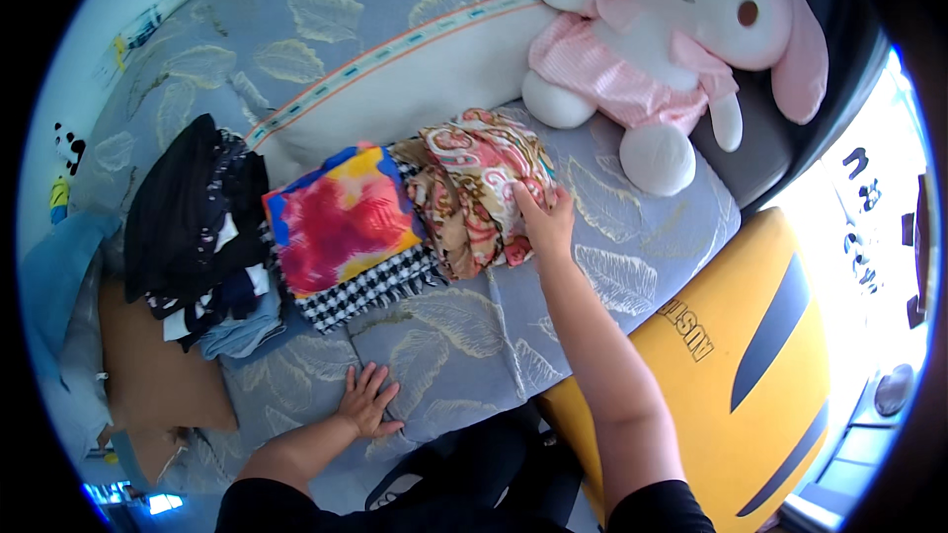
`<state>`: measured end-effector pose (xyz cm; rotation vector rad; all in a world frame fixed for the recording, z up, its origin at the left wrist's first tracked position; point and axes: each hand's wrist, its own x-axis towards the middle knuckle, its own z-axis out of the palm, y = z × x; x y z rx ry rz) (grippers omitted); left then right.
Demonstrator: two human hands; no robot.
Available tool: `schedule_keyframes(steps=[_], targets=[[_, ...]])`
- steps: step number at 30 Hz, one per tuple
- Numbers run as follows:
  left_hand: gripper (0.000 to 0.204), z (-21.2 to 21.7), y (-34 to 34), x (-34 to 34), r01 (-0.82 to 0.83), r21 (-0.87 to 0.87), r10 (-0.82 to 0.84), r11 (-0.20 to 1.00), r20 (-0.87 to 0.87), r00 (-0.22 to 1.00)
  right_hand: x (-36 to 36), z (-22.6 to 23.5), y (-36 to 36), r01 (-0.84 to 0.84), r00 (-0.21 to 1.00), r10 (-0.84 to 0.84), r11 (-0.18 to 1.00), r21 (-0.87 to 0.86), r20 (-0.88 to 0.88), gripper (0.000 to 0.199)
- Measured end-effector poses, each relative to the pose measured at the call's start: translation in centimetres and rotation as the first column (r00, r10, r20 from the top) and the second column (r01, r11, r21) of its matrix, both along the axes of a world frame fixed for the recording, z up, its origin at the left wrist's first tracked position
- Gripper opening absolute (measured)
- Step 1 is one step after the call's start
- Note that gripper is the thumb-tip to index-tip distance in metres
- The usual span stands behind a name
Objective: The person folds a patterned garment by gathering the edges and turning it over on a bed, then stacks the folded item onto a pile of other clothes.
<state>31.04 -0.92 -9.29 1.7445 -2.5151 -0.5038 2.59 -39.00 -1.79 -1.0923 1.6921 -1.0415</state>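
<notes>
My left hand (369, 402) lies flat with fingers spread on the grey leaf-patterned cover (449, 321), near its front edge. At the right end of the row of folded cloths, my right hand (546, 220) is closed on the edge of a paisley scarf (484, 163) in cream, pink and brown. Part of its grip is hidden by the cloth. Left of it lies a folded red, yellow and blue cloth (346, 222) on top of a black-and-white checked scarf (370, 291). Farther left rises a pile of dark clothes (188, 212), with blue jeans (242, 329) at the bottom.
A large white and pink plush toy (632, 59) leans at the far right. A yellow hard case (711, 365) with dark stripes stands to my right. Brown cushion (163, 365) and blue fabric (64, 286) are at the left. A white band with striped trim (395, 69) crosses behind.
</notes>
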Motion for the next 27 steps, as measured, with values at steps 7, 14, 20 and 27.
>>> schedule_keyframes(steps=[7,14,20,27], targets=[[0.084,9.0,-3.3,-4.5,-0.182,0.281,0.111,0.942,0.25,0.962,6.0,5.6,-0.2,-0.57,0.526,-0.114,0.688,0.449,0.843,0.053],[0.075,16.4,-1.7,-9.7,-0.629,0.514,0.812,0.583,-0.377,0.445,-0.6,18.8,4.1,-0.409,0.555,-0.102,0.831,0.377,0.826,0.043],[0.073,23.4,1.7,-8.7,-0.558,0.747,0.925,0.361,-0.366,0.108,-8.8,24.7,10.7,-0.55,0.508,-0.109,0.722,0.419,0.855,0.049],[0.064,20.8,2.1,-4.3,-0.602,0.779,0.944,0.174,-0.305,-0.122,-1.6,26.8,13.2,-0.662,0.522,0.058,0.657,0.36,0.851,0.049]])
